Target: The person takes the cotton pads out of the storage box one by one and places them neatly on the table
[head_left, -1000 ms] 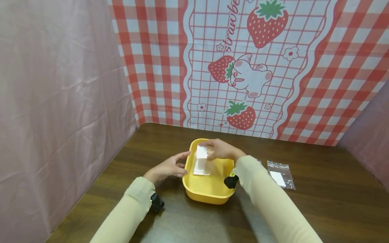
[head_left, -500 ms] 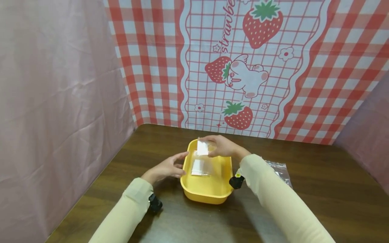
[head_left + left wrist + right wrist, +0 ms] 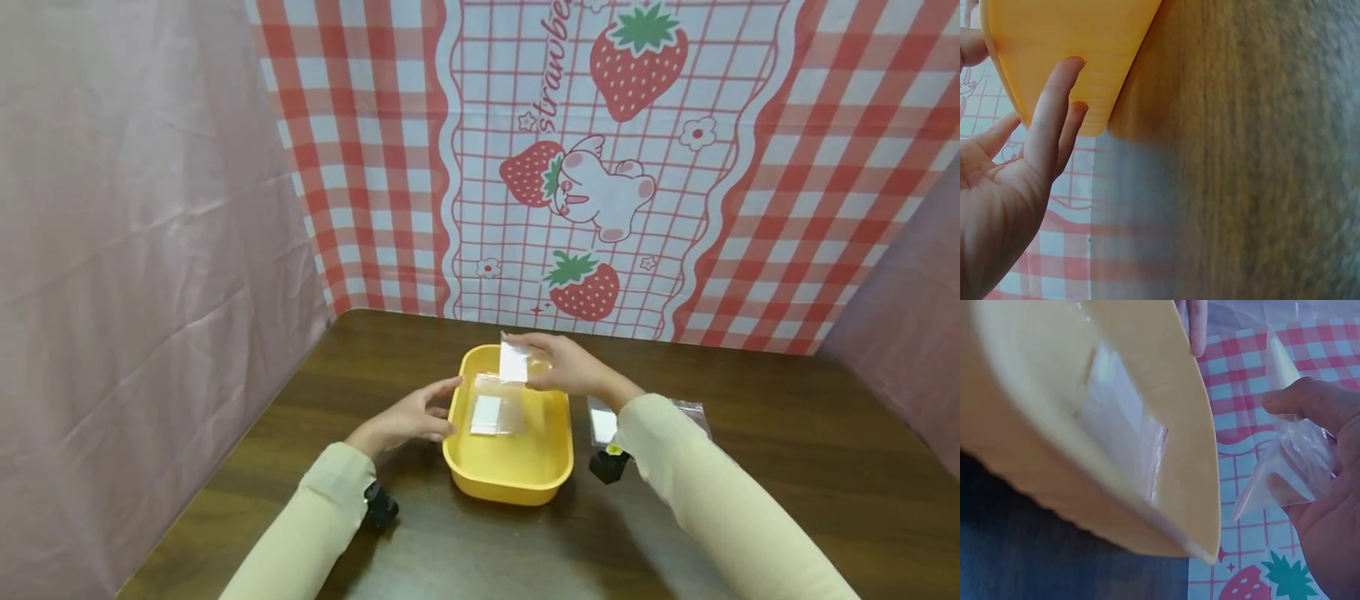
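My right hand (image 3: 576,367) pinches a small clear zip bag (image 3: 513,364) with a white piece inside, held up over the far end of a yellow plastic tub (image 3: 510,493). In the right wrist view the held bag (image 3: 1294,456) looks crumpled between thumb and fingers, beyond the tub's rim. Another clear zip bag (image 3: 487,414) with a white rectangle lies flat on the tub's floor. At the tub's left side is my left hand (image 3: 405,423), its fingers spread. In the left wrist view, extended fingers (image 3: 1054,106) rest against or very near the tub's outer wall.
Right of the tub, a bag with a white piece (image 3: 602,423) lies on the dark wooden table (image 3: 450,550). Farther right, another clear bag (image 3: 693,412) is partly hidden by my right sleeve. A checked strawberry cloth (image 3: 375,167) hangs behind, and a pink curtain (image 3: 150,250) hangs left.
My right hand has lifted the bag from inside the tub and moved it slightly right. The other bag stays in the tub. My left hand keeps its place beside the tub.
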`<state>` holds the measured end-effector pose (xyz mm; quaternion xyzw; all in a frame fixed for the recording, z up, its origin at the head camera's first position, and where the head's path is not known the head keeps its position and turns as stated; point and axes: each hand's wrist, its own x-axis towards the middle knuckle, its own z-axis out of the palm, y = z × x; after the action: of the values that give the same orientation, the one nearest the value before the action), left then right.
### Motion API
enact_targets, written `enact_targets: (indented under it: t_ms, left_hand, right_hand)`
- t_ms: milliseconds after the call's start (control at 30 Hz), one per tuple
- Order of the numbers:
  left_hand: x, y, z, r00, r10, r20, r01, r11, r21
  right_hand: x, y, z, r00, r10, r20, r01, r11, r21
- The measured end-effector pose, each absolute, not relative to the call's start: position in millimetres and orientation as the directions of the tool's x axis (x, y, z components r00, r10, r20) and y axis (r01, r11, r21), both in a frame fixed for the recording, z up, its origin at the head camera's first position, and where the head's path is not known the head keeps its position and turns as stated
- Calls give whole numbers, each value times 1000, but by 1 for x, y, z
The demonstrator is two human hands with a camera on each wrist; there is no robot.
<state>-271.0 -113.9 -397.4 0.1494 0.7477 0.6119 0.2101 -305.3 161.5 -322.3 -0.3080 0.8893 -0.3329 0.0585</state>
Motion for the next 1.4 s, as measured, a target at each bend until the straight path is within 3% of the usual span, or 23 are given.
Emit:
enact_targets:
  t_ms: [300, 533, 800, 1400]
  left_hand:
    - [-270, -114, -398, -866, 485, -121, -24, 201, 979]
    - [-270, -113, -397, -870, 475, -130, -27, 218, 976]
    - [-270, -114, -398, -867, 479, -133, -40, 199, 979]
    - [-272, -115, -400, -856, 504, -116, -35, 166, 985]
  right_hand:
    - [-292, 185, -327, -827, -544, 140, -491, 577, -652]
    - [-284, 204, -331, -789, -560, 252, -581, 545, -605]
    - [-275, 223, -337, -808, -540, 236, -547, 538, -642]
    - [-255, 283, -355, -825, -496, 272, -549, 588, -594]
